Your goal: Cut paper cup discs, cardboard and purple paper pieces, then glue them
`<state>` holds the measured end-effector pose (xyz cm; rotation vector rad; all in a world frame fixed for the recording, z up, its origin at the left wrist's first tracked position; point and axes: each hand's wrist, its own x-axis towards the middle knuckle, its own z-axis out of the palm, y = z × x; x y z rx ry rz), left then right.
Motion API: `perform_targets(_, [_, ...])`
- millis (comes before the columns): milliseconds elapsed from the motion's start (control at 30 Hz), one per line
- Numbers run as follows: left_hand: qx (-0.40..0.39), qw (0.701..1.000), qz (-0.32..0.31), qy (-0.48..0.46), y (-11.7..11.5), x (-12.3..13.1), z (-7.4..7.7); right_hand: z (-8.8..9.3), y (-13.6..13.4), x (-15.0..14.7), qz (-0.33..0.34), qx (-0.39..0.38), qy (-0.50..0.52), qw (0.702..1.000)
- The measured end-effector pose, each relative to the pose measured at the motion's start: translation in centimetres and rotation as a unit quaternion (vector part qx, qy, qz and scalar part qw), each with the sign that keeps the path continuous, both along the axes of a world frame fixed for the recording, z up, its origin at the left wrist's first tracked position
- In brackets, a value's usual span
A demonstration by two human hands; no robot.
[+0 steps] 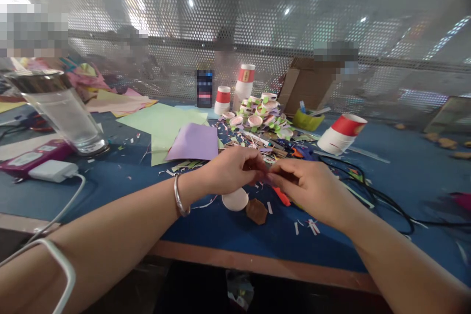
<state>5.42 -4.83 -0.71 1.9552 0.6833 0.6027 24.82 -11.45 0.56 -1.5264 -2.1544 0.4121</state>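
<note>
My left hand (237,169) and my right hand (305,181) meet over the blue table, fingertips pinched close together. Between them shows a small purple piece (265,178), mostly covered by the fingers; both hands seem to grip it. Just below my left hand lies a white round disc (235,199), and beside it a brown hexagonal piece (256,211). An orange-red object (281,196) rests under my right hand. Behind the hands, purple paper (195,141) overlaps light green paper (158,125).
Small paper-cup pieces (254,121) are heaped among scraps. Red-and-white cups (342,133) stand around them. A glass of water (69,117), a purple box (40,157) and a white charger (53,170) are left. Black cables (375,191) run right.
</note>
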Motion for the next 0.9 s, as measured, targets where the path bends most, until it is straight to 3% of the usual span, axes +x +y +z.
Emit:
perform_targets(100, [-0.011, 0.999, -0.024, 0.032, -0.7, 0.2, -0.2, -0.7, -1.6, 0.2, -0.012, -0.042, 0.0, 0.999])
perform_targets(200, [0.056, 0.995, -0.011, 0.082, -1.8, 0.4, -0.3, -1.8, -3.5, 0.6, -0.035, -0.066, 0.013, 0.997])
perform_targets(333, [0.201, 0.971, -0.04, 0.125, -3.0, 0.5, -0.2, -3.2, -5.3, 1.1, -0.064, -0.022, 0.021, 0.997])
perform_targets(467, [0.242, 0.948, -0.104, 0.177, -3.3, 0.2, 0.3, -3.5, -5.9, 1.0, -0.094, 0.006, 0.026, 0.995])
perform_targets(733, [0.382, 0.888, -0.096, 0.237, -4.3, -0.6, 0.3, -4.0, -5.9, 0.4, -0.09, 0.034, 0.047, 0.994])
perform_targets(900, [0.406, 0.878, -0.071, 0.244, -4.2, -0.7, -0.2, -3.9, -5.9, 0.7, -0.096, 0.114, 0.014, 0.989])
